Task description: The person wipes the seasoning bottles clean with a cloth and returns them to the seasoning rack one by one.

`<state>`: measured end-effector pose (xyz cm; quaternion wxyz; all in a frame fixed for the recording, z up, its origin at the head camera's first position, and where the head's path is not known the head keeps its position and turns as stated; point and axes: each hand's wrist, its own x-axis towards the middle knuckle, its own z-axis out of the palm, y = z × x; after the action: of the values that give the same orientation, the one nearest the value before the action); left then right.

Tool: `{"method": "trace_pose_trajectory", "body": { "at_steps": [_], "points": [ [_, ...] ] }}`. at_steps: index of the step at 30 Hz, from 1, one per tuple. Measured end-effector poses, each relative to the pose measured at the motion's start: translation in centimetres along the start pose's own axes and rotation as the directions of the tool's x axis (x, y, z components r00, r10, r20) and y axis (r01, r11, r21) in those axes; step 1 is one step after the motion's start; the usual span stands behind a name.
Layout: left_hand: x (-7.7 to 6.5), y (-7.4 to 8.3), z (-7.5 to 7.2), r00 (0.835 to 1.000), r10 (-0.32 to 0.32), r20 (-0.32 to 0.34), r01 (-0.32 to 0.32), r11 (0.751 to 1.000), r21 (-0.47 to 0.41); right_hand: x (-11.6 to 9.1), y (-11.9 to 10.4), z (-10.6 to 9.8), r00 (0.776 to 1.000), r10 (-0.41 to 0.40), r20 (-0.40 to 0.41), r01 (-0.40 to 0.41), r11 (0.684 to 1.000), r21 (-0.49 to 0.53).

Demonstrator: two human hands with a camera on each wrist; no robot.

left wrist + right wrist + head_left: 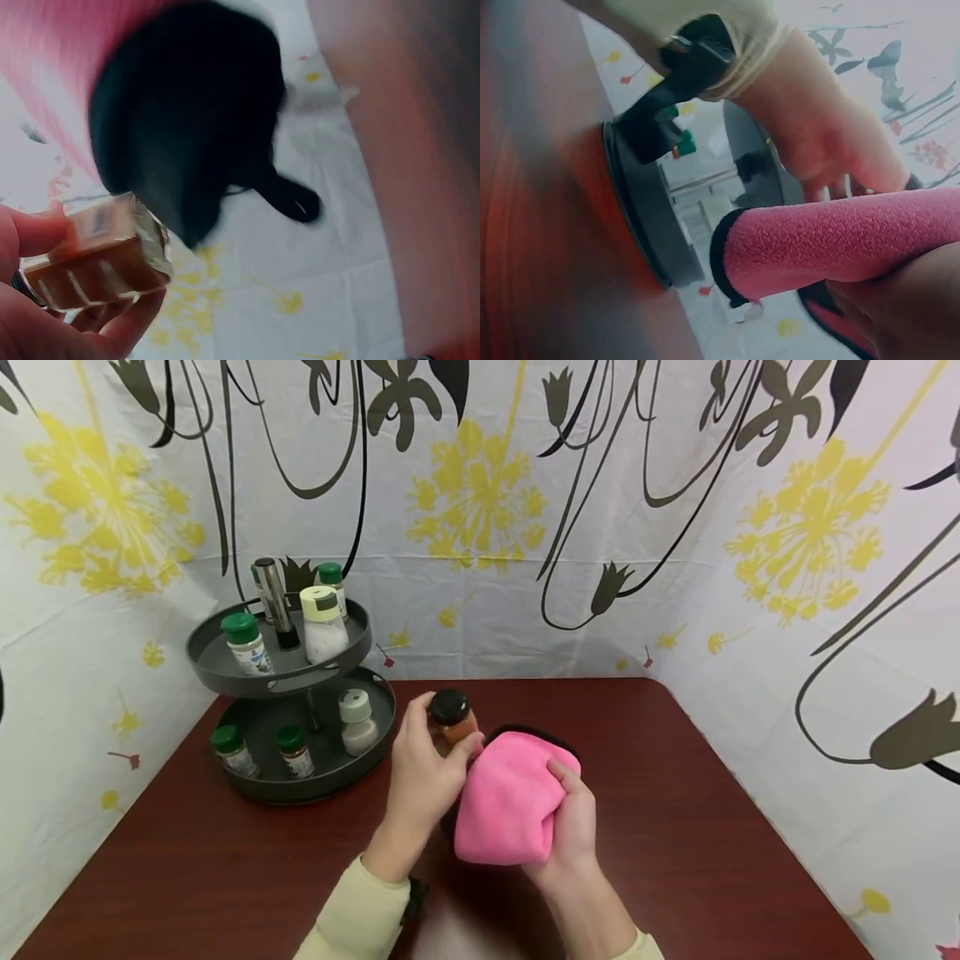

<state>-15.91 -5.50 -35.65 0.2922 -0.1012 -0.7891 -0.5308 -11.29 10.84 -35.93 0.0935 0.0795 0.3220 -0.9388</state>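
My left hand [422,772] grips a small spice jar [462,729] with a black lid and orange-brown contents. In the left wrist view the jar [97,270] has flat sides and lies tilted between thumb and fingers, its base turned toward the cloth. My right hand [576,831] holds a folded pink cloth [498,802], thumb over its front. Black trim runs along the cloth's border, and the fuzzy pink fabric [840,244] fills the front of the right wrist view. A blurred dark part [187,112] of it shows in the left wrist view. Jar and cloth are close together above the table.
A dark two-tier round stand [307,789] is at the left on the reddish-brown table [675,827]. Several bottles stand on both tiers, among them a green-capped jar [247,645] and a white shaker [358,723]. A patterned curtain [630,527] encloses the back and sides.
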Motion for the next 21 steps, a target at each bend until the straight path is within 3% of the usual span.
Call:
{"method": "trace_pose_trajectory", "body": {
  "at_steps": [5, 7, 10, 12, 14, 19, 20, 21],
  "points": [
    [4.2, -3.5, 1.2, 0.99, -0.142, 0.0, 0.141, 0.98, 0.143, 0.7, -0.4, -1.2, 0.996, -0.04, -0.081, 0.042, 0.999, 0.029],
    [6.1, -5.0, 1.5, 0.977, -0.211, 0.028, 0.2, 0.954, 0.224, 0.9, -0.5, -1.6, 0.995, -0.034, -0.095, 0.037, 0.999, 0.039],
    [8.5, -7.0, 1.6, 0.949, -0.3, 0.1, 0.244, 0.895, 0.373, 0.9, -0.5, -2.0, 0.994, -0.024, -0.104, 0.028, 0.999, 0.039],
    [10.0, -7.9, 1.5, 0.936, -0.315, 0.155, 0.209, 0.856, 0.473, 0.9, -0.6, -2.2, 0.993, -0.029, -0.111, 0.033, 0.999, 0.036],
    [11.2, -8.6, 1.4, 0.933, -0.294, 0.209, 0.126, 0.807, 0.577, 0.8, -0.7, -2.3, 0.992, -0.038, -0.117, 0.043, 0.998, 0.036],
    [13.6, -9.8, 1.0, 0.928, -0.186, 0.323, -0.145, 0.617, 0.773, 0.7, -1.0, -2.4, 0.992, -0.039, -0.12, 0.045, 0.998, 0.043],
    [13.9, -10.0, 0.9, 0.925, -0.174, 0.339, -0.179, 0.585, 0.791, 0.6, -1.1, -2.5, 0.992, -0.038, -0.121, 0.043, 0.998, 0.043],
    [14.2, -10.1, 0.7, 0.922, -0.17, 0.348, -0.197, 0.569, 0.798, 0.6, -1.1, -2.5, 0.992, -0.038, -0.122, 0.043, 0.998, 0.043]
  ]
}}
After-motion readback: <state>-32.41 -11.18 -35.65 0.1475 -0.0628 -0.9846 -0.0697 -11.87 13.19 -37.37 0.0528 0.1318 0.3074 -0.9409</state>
